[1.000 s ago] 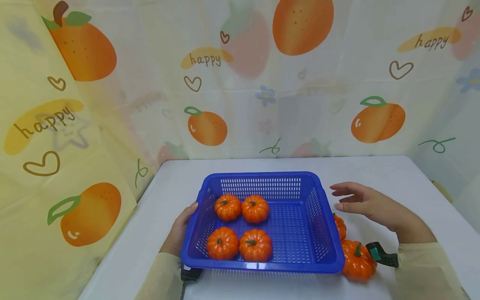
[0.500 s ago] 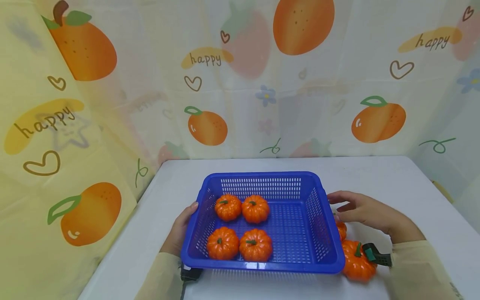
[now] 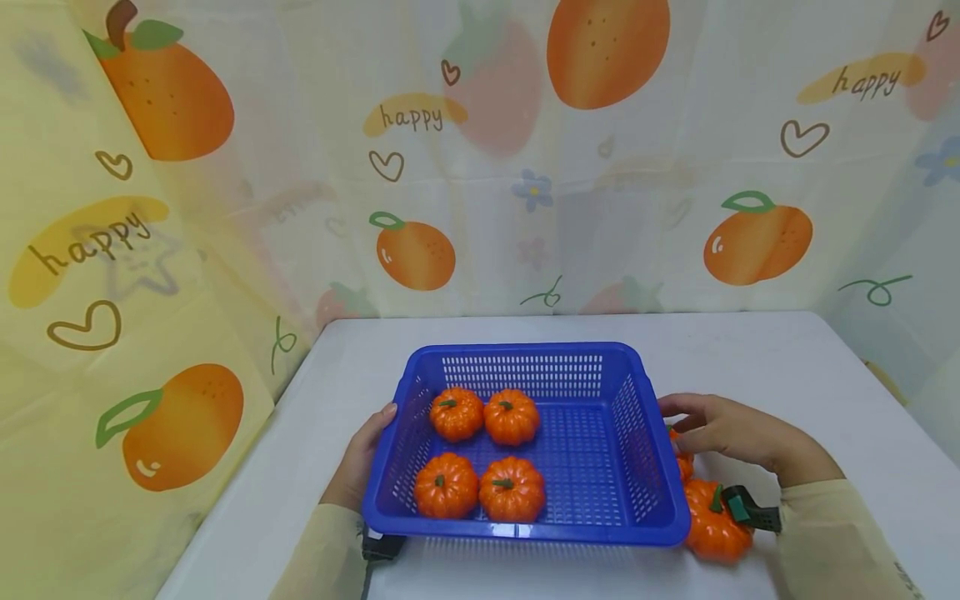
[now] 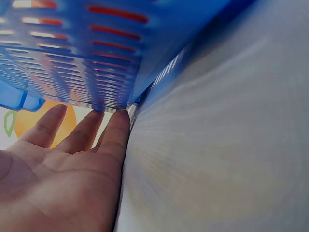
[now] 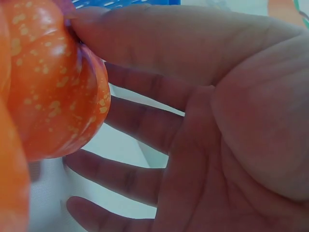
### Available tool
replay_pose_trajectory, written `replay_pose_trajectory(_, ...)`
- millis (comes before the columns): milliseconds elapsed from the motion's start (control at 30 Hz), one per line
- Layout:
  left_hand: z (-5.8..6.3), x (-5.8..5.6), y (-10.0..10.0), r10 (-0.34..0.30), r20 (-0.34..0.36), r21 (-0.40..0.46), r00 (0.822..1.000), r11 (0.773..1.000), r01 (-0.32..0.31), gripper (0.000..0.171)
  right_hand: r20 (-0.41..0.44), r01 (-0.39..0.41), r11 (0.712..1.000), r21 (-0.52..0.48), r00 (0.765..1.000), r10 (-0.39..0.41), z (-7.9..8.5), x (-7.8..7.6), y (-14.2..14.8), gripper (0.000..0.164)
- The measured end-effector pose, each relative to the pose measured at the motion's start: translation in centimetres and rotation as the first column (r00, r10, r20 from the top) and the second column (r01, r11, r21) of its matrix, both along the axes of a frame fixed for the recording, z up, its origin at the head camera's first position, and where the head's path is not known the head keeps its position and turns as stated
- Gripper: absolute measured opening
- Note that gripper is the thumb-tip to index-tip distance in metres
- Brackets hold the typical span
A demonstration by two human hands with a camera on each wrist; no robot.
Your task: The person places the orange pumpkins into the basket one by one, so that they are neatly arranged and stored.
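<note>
Several small orange toy pumpkins (image 3: 512,490) sit in the left half of a blue plastic basket (image 3: 525,532). My left hand (image 3: 362,458) is at the basket's left side, its thumb by the rim; in the left wrist view its fingers (image 4: 79,133) reach out to touch the slotted wall. Beyond the basket's right side, my right hand (image 3: 738,435) holds another toy pumpkin (image 5: 53,87), thumb over its top and fingers around its far side. In the head view that pumpkin is mostly hidden by the basket and the hand.
A larger-looking pumpkin (image 3: 716,529) stands on the white table (image 3: 735,346), beside the basket's front right corner and near my right wrist. A curtain (image 3: 487,208) printed with fruit hangs behind and to the left of the table.
My right hand has come down and slightly left, from above the table onto the pumpkin beside the basket. The left hand and the basket have stayed in place.
</note>
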State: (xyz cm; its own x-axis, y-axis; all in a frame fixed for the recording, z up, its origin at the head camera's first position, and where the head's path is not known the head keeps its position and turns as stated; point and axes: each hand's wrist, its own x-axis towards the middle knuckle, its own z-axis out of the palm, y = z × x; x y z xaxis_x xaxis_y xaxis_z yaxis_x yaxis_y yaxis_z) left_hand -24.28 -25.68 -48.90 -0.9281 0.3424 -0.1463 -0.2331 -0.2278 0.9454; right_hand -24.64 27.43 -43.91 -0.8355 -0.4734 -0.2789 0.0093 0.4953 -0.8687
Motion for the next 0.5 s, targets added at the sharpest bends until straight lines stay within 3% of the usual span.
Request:
replay_pose_trajectory(233, 0.33, 0.13, 0.11, -0.006, 0.006, -0.003, 1.0, 1.0, 0.006, 0.071, -0.005, -0.037, 0.999, 0.01, 0.999, 0.037, -0.03, -0.09, -0.09, 0.058)
replay_pose_trajectory(500, -0.21, -0.06, -0.08, -0.004, -0.013, -0.017, 1.0, 1.0, 0.003, 0.072, -0.054, -0.048, 0.998, 0.038, 0.997, 0.05, 0.0, -0.2, -0.03, 0.05)
